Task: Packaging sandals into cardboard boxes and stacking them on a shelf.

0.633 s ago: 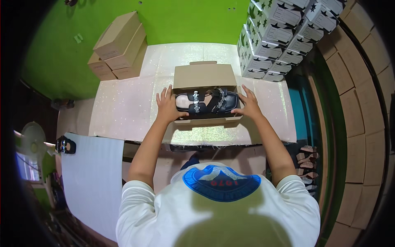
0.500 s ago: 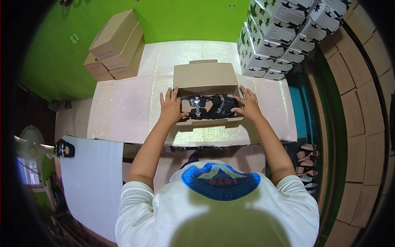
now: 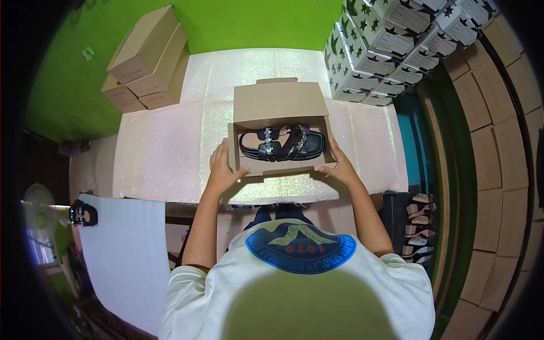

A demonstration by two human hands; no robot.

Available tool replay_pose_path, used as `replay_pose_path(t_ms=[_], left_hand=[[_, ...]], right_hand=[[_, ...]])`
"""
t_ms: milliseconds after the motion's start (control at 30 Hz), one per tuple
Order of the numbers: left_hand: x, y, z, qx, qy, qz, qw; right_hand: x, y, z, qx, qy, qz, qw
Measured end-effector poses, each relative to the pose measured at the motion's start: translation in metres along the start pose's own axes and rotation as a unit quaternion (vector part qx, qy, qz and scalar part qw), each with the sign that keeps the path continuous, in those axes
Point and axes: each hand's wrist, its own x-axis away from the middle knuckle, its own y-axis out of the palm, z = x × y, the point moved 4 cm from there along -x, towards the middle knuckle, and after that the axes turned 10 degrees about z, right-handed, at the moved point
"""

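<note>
An open brown cardboard shoebox [image 3: 281, 169] rests on the glittery table, its lid flap [image 3: 280, 100] raised at the back. Inside lies black sandal footwear [image 3: 281, 143] with silver jewelled straps; whether it is one sandal or two, I cannot tell. My left hand [image 3: 223, 170] grips the box's left front corner, fingers along the side and thumb at the front edge. At the opposite end, my right hand [image 3: 341, 165] holds the right front corner in the same way.
Brown boxes [image 3: 148, 65] are stacked at the table's back left. White star-patterned boxes [image 3: 385, 54] rise at the back right. A white surface [image 3: 126, 255] at lower left carries another black sandal [image 3: 84, 213]. More footwear [image 3: 420, 226] lies low on the right, near a wall of cartons [image 3: 491, 153].
Both hands have come off the sandal footwear and moved down to the box's outer sides. The footwear now lies lower inside the box, and its shape shows fully.
</note>
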Motion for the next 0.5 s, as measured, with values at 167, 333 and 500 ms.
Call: replay_pose_path(t_ms=[167, 333, 500], left_hand=[[0.008, 0.002, 0.025, -0.131, 0.014, -0.064, 0.989], [0.009, 0.015, 0.019, -0.162, -0.068, -0.047, 0.983], [0.013, 0.019, 0.026, -0.159, -0.136, 0.0, 0.978]], right_hand=[[0.0, -0.006, -0.014, 0.153, -0.036, -0.037, 0.987], [-0.002, -0.007, 0.002, 0.18, -0.045, 0.027, 0.982], [0.002, 0.002, 0.003, 0.109, 0.005, 0.137, 0.985]])
